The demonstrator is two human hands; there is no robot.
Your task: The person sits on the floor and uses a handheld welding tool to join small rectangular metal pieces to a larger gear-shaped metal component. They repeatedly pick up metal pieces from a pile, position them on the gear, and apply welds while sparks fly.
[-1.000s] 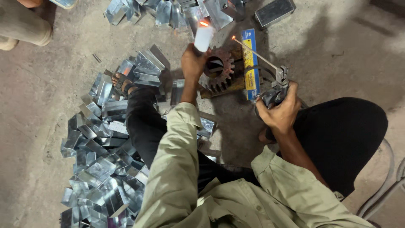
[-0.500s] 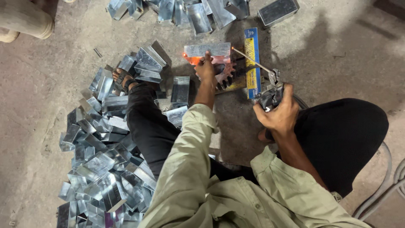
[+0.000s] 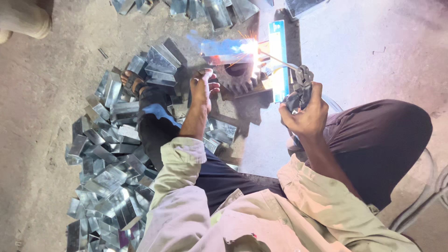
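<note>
Grip: our right hand [image 3: 305, 114] is closed tight around the dark welding electrode holder [image 3: 298, 88], and a thin rod [image 3: 280, 59] runs from its jaws up and left to the arc.
Left hand: our left hand [image 3: 203, 88] hangs loose with fingers half curled and holds nothing; it sits just beside the toothed gear [image 3: 238, 77], on its left, and we cannot tell whether it touches it.
Workpiece: a folded sheet-metal piece [image 3: 226, 49] lies across the top of the gear, lit blue and pink, with the bright arc and sparks [image 3: 252, 46] at its right end where the rod tip meets it.
Base: the gear rests on a dark flat block on the floor, and a narrow blue box [image 3: 279, 60] lies just to its right.
Surroundings: a big heap of shiny bent metal pieces [image 3: 107, 172] spreads on the concrete floor [image 3: 37, 93] to our left, and more lie along the top edge.
Legs: our sandalled foot [image 3: 133, 84] rests among the pieces; our right knee in dark trousers [image 3: 382, 135] is below the right hand.
</note>
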